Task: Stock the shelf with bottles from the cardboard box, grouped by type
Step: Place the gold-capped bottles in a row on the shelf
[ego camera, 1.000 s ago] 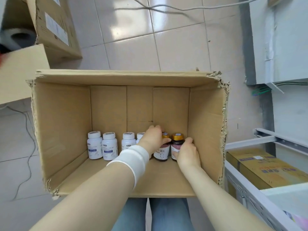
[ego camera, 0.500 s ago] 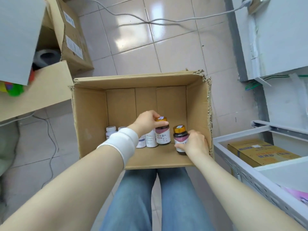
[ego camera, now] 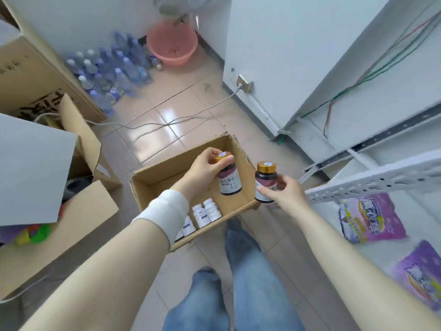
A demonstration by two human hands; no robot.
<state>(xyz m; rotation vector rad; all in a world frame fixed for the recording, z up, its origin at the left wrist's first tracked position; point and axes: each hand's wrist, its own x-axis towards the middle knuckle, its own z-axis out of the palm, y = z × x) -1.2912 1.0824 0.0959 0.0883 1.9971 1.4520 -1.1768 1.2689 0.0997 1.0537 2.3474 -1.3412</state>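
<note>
Cardboard box [ego camera: 152,177]: white bottles [ego camera: 204,212] inside.
Left hand [ego camera: 202,168]: grip closed around dark bottle [ego camera: 229,181], above box.
Right hand [ego camera: 284,194]: grip closed around second dark bottle [ego camera: 265,181], right of box.

glossy tiled floor [ego camera: 152,130], open cardboard box [ego camera: 152,180] on it, white shelf [ego camera: 372,180] holding purple packets [ego camera: 372,220]

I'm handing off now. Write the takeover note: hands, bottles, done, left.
Left hand: holding a dark gold-capped bottle by its top, above the box.
Right hand: holding a second dark bottle past the box's right wall, near the shelf.
In box: white bottles, partly hidden by the left arm.
Done: both dark bottles lifted out.
Left: shelve them together, then the white ones.
</note>
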